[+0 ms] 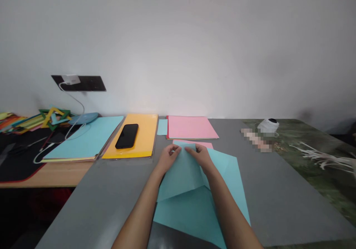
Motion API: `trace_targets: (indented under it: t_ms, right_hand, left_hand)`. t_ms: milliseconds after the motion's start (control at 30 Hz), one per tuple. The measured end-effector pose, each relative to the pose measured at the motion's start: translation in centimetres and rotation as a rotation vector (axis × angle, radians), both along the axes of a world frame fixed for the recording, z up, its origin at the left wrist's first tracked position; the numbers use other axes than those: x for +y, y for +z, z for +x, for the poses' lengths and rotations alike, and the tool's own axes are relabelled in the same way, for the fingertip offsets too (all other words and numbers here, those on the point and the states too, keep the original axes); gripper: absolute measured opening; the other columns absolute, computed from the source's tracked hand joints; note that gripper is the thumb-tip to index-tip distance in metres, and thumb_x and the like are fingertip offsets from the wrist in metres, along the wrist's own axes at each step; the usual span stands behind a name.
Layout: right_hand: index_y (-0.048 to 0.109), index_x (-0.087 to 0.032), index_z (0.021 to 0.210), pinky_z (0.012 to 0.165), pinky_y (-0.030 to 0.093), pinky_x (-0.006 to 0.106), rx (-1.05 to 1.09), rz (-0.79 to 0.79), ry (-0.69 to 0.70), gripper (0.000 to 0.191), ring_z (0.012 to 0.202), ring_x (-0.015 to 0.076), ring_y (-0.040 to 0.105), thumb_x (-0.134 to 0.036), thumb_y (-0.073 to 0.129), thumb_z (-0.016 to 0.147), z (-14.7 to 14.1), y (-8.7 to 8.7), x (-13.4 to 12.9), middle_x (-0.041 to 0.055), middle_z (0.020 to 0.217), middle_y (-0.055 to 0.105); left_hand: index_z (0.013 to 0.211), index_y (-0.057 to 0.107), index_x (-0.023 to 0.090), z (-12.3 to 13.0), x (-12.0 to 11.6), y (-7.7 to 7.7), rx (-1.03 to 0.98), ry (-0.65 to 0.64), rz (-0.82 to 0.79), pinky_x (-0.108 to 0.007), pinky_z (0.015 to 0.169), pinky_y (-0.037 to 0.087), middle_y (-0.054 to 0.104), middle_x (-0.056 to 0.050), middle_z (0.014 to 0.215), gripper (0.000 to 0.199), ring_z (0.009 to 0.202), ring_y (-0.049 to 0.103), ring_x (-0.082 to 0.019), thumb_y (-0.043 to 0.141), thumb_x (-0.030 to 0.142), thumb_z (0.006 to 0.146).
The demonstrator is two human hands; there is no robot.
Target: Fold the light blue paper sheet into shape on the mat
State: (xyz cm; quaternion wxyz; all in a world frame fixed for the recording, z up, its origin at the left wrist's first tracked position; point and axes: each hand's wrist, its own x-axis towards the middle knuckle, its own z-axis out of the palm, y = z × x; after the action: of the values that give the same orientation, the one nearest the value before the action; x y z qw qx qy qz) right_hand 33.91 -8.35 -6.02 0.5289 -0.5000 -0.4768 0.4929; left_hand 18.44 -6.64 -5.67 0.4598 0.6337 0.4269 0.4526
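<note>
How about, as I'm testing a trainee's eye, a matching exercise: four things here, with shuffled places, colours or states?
1. Phone
2. Charger
3. Left hand
4. Mat

A. Black with a red edge
B. Holding the blue sheet
C. On the yellow stack
D. Plugged in at the wall

Pairs: 1-C, 2-D, 3-B, 4-A

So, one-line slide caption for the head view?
Both hands pinch a folded blue-green sheet above a gray tabletop.
</note>
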Motion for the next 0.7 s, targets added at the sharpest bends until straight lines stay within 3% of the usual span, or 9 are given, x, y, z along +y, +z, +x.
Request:
trace_targets:
  t_ms: [367,567,700]
  right_hand:
    - [0.063,-0.016,0.068,0.049,0.044,0.029,0.178,-0.107,-0.093,0.035,0.051,0.0181,0.056,-0.043,0.070,0.048,-0.7,-1.1,0.8,0.0015,0.056,0.063]
    - [0.063,-0.016,0.068,0.053,0.046,0.030,0.185,-0.076,-0.053,0.036,0.056,0.0197,0.059,-0.045,0.069,0.047,-0.6,-0.7,0.5,0.0023,0.061,0.065]
    - [0.063,-0.017,0.072,0.055,0.046,0.030,0.190,-0.051,-0.041,0.034,0.059,0.0198,0.059,-0.043,0.068,0.051,-0.2,-0.3,0.2,0.0035,0.066,0.066]
  left_hand:
    - [0.071,0.056,0.014,0.1,-0.1,-0.6,-0.087,-0.039,-0.068,-0.019,0.054,0.036,0.054,0.000,0.066,0.024,0.060,0.048,-0.011,0.054,0.038,0.071]
    - [0.072,0.057,0.013,0.0,0.0,-0.4,-0.105,-0.011,-0.108,-0.020,0.052,0.037,0.057,0.000,0.065,0.030,0.058,0.049,-0.011,0.055,0.042,0.068]
    - [0.074,0.059,0.012,0.0,-0.1,-0.4,-0.094,-0.120,-0.192,-0.021,0.052,0.039,0.061,-0.003,0.068,0.033,0.058,0.052,-0.012,0.056,0.045,0.067]
